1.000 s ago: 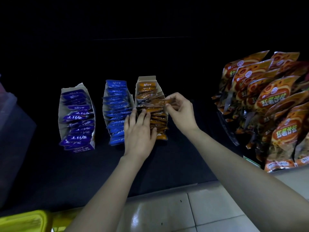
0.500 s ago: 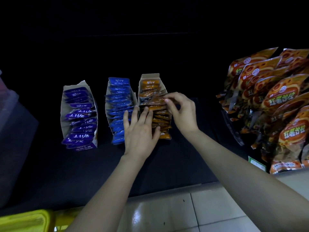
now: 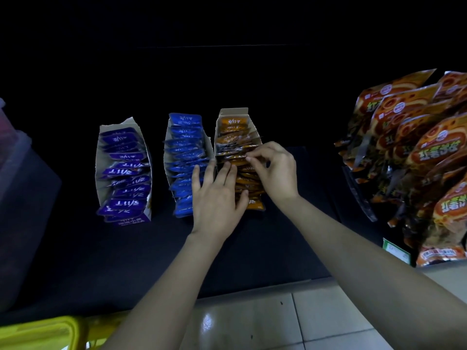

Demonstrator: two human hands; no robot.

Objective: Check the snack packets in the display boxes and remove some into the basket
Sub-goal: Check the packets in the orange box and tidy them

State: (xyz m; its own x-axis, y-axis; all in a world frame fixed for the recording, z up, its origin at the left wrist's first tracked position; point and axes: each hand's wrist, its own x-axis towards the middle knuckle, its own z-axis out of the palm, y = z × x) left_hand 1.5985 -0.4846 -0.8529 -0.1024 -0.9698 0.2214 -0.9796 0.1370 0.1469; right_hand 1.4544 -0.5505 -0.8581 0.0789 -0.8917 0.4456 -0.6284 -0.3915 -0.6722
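Orange packets (image 3: 233,137), one pinched by the right hand (image 3: 275,170), left hand (image 3: 217,195) pressing flat with straight fingers; a hard tug may spill neighbours from the box (image 3: 233,111)

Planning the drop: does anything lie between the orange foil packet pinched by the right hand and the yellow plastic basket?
Only the person's own left hand, flat on the nearer orange foil packets, crosses the line to the yellow plastic basket.
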